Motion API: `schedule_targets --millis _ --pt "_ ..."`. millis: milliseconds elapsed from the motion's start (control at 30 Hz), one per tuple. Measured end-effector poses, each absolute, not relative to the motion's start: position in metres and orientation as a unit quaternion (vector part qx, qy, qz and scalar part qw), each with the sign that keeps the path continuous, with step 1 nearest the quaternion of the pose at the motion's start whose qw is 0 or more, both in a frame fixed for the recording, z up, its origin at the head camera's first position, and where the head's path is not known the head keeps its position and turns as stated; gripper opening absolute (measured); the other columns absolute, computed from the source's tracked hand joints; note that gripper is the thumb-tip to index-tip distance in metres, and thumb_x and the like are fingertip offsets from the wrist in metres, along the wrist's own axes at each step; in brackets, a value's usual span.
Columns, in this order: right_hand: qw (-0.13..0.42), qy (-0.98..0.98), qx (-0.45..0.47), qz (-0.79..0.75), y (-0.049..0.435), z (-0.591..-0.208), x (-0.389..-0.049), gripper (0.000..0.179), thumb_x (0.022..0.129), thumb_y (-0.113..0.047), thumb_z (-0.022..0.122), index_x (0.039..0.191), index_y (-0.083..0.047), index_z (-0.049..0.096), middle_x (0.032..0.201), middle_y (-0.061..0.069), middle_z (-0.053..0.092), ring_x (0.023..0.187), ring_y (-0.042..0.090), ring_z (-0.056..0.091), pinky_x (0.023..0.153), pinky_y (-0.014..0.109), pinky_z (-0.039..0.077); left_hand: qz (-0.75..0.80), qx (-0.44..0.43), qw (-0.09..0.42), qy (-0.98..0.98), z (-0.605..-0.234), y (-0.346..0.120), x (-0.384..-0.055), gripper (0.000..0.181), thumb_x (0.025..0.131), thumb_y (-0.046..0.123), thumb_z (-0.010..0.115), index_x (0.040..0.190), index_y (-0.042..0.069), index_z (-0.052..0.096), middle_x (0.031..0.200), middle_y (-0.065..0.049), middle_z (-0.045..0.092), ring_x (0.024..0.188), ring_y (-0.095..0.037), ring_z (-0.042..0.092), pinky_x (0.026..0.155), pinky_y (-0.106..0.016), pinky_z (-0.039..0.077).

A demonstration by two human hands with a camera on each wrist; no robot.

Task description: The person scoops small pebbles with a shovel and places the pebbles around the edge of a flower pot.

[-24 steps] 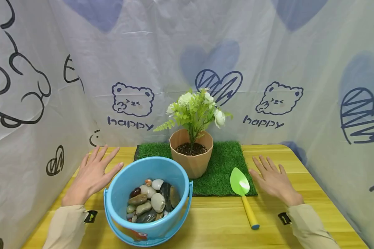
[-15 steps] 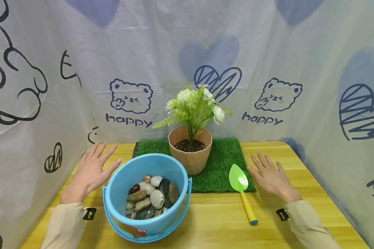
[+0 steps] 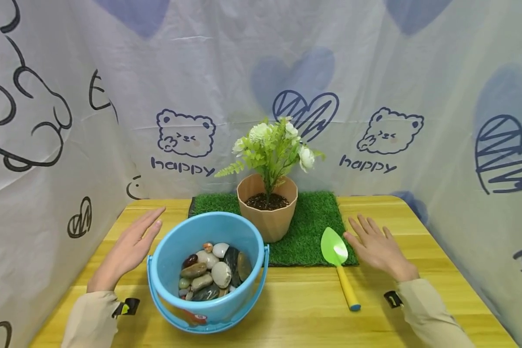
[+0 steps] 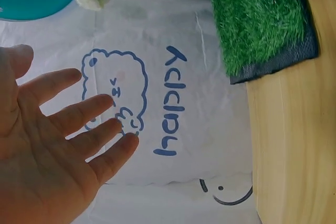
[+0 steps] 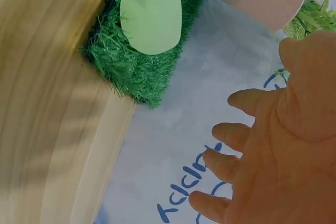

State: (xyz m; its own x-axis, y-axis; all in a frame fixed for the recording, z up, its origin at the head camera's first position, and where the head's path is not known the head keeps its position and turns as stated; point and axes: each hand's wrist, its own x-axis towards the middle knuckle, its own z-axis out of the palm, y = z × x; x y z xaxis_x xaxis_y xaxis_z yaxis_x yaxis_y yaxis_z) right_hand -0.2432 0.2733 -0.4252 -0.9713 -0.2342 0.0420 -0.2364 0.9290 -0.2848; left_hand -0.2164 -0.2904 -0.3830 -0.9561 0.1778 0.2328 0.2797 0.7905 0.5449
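My left hand (image 3: 128,249) is held in the air left of a blue bucket (image 3: 213,222), its fingers extended and holding nothing. Inside the bucket lie several smooth stones (image 3: 221,274) of grey, brown and black. On the other side, my right hand (image 3: 380,249) hovers with spread fingers just right of a small garden trowel (image 3: 348,287), apart from it. The trowel has a green blade and a yellow handle; its blade lies on green artificial turf (image 3: 317,217). A peach flowerpot (image 3: 267,224) with soil and a white-flowered plant (image 3: 269,150) stands on that turf, behind the bucket.
The wooden table (image 3: 296,309) carries all of these. A pale curtain (image 3: 239,72) printed with hearts and bears closes in the back and both sides. The bucket's handle (image 3: 261,290) hangs down around its front.
My left hand has turned from palm-down with spread fingers to a more sideways pose, its fingers closer together. The right hand stays almost where it was.
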Motion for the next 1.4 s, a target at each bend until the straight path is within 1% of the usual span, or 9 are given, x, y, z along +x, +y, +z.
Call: schedule_targets --millis 133,400,633,767,867,1000,1133,1300,1400 --pt "0.000 -0.981 0.123 0.149 0.272 -0.428 -0.242 0.073 0.103 -0.055 0.023 0.157 -0.006 0.021 0.160 0.026 0.012 0.146 0.051 0.010 0.113 0.070 0.003 -0.320 -0.133 0.087 -0.934 -0.382 -0.289 -0.209 0.055 0.106 0.043 0.028 0.155 0.018 0.031 0.158 -0.016 0.033 0.142 -0.046 0.030 0.109 -0.067 0.027" --pt "-0.011 -0.980 0.127 0.150 0.268 -0.435 -0.238 0.073 0.103 -0.055 0.022 0.156 -0.005 0.023 0.160 0.028 0.013 0.146 0.051 0.011 0.113 0.070 0.009 -0.353 -0.163 0.084 -0.917 -0.387 -0.281 -0.190 0.052 0.107 0.035 0.026 0.154 0.013 0.034 0.149 -0.020 0.045 0.134 -0.045 0.043 0.103 -0.066 0.035" --pt "-0.011 -0.979 0.135 0.152 0.270 -0.441 -0.235 0.072 0.103 -0.053 0.023 0.153 -0.001 0.031 0.156 0.032 0.020 0.143 0.055 0.014 0.113 0.068 0.013 -0.376 -0.178 0.071 -0.906 -0.398 -0.268 -0.178 0.052 0.107 0.031 0.032 0.156 0.014 0.030 0.145 -0.021 0.050 0.116 -0.036 0.063 0.090 -0.046 0.053" --pt "-0.006 -0.978 0.140 0.151 0.270 -0.442 -0.234 0.070 0.104 -0.051 0.024 0.151 0.000 0.035 0.153 0.034 0.027 0.141 0.056 0.018 0.114 0.066 0.016 -0.417 -0.178 0.055 -0.889 -0.401 -0.263 -0.174 0.053 0.106 0.026 0.037 0.157 0.020 0.025 0.138 -0.028 0.053 0.103 -0.033 0.069 0.078 -0.035 0.057" --pt "-0.011 -0.978 0.138 0.156 0.268 -0.443 -0.234 0.071 0.104 -0.053 0.024 0.149 0.000 0.038 0.151 0.033 0.031 0.140 0.055 0.024 0.113 0.066 0.019 -0.435 -0.179 0.062 -0.880 -0.401 -0.261 -0.173 0.055 0.104 0.018 0.040 0.157 0.019 0.025 0.137 -0.030 0.052 0.101 -0.034 0.069 0.074 -0.031 0.057" --pt "-0.025 -0.976 0.133 0.169 0.265 -0.444 -0.233 0.074 0.102 -0.057 0.025 0.147 0.000 0.042 0.149 0.030 0.038 0.137 0.052 0.034 0.110 0.066 0.027 -0.438 -0.173 0.082 -0.879 -0.402 -0.261 -0.171 0.056 0.100 0.010 0.041 0.155 0.014 0.030 0.142 -0.029 0.049 0.109 -0.040 0.065 0.075 -0.033 0.057" --pt "-0.018 -0.974 0.136 0.182 0.263 -0.446 -0.234 0.074 0.102 -0.057 0.030 0.144 0.001 0.045 0.146 0.028 0.045 0.133 0.049 0.041 0.107 0.064 0.033 -0.443 -0.151 0.111 -0.877 -0.405 -0.258 -0.170 0.055 0.098 0.007 0.041 0.153 0.009 0.035 0.139 -0.028 0.052 0.107 -0.042 0.065 0.073 -0.035 0.058" --pt "0.002 -0.971 0.145 0.192 0.264 -0.445 -0.236 0.068 0.102 -0.052 0.036 0.138 0.004 0.053 0.139 0.026 0.053 0.128 0.047 0.049 0.105 0.062 0.037 -0.451 -0.152 0.161 -0.865 -0.408 -0.253 -0.171 0.054 0.095 0.003 0.039 0.148 0.002 0.042 0.134 -0.029 0.056 0.108 -0.044 0.065 0.074 -0.045 0.059" --pt "0.003 -0.968 0.150 0.199 0.266 -0.443 -0.234 0.061 0.102 -0.048 0.041 0.131 0.002 0.059 0.133 0.025 0.058 0.119 0.044 0.057 0.099 0.061 0.043 -0.456 -0.158 0.172 -0.859 -0.409 -0.251 -0.172 0.054 0.093 0.001 0.038 0.147 0.002 0.043 0.132 -0.029 0.058 0.107 -0.045 0.065 0.075 -0.049 0.059"
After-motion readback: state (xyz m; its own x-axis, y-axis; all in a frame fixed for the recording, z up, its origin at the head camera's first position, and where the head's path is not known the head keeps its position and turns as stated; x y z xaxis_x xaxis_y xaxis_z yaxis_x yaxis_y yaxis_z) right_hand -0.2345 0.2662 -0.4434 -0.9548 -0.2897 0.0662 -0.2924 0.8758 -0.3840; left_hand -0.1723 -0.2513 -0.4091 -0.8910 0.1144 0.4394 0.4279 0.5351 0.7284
